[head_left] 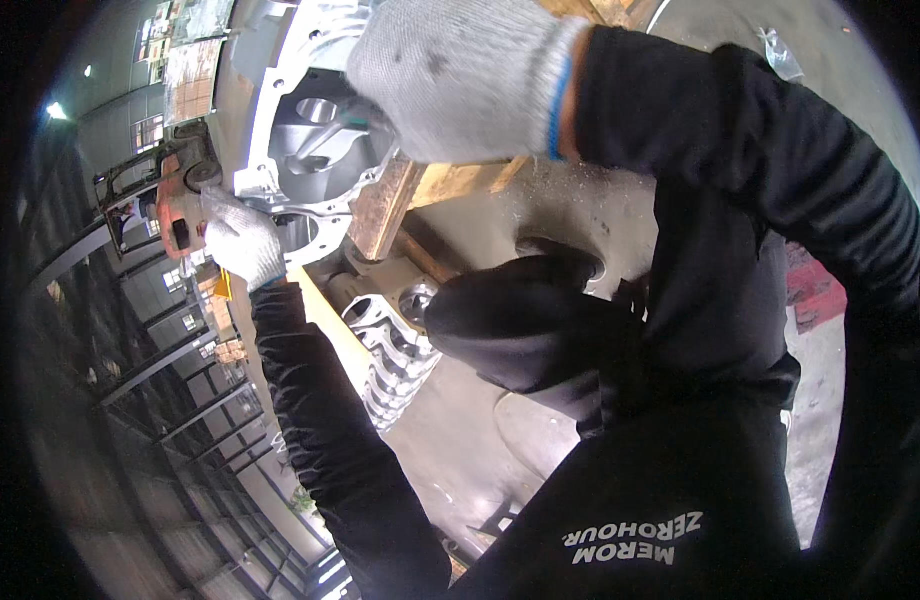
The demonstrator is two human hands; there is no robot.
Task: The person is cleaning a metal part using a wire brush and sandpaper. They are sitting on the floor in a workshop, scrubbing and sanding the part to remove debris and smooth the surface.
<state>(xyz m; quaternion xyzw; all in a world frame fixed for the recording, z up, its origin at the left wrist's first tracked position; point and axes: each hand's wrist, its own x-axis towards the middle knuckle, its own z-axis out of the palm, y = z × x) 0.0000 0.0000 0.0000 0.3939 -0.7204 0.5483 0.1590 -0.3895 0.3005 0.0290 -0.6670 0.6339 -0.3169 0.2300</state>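
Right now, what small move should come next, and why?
I'd probably ease the right hand slightly back from the cavity of the metal casting: it blocks part of the view inside, and what it may hold is unclear.

— Where is glare being seen?
— On the metal block (263, 130); at far left a lamp (56, 110) is being haloed, the dim hall (100, 335) is being warped, and corners are being blackened.

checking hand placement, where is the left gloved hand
The left gloved hand is left of centre in the head view, at the lower-left edge of the silver casting.
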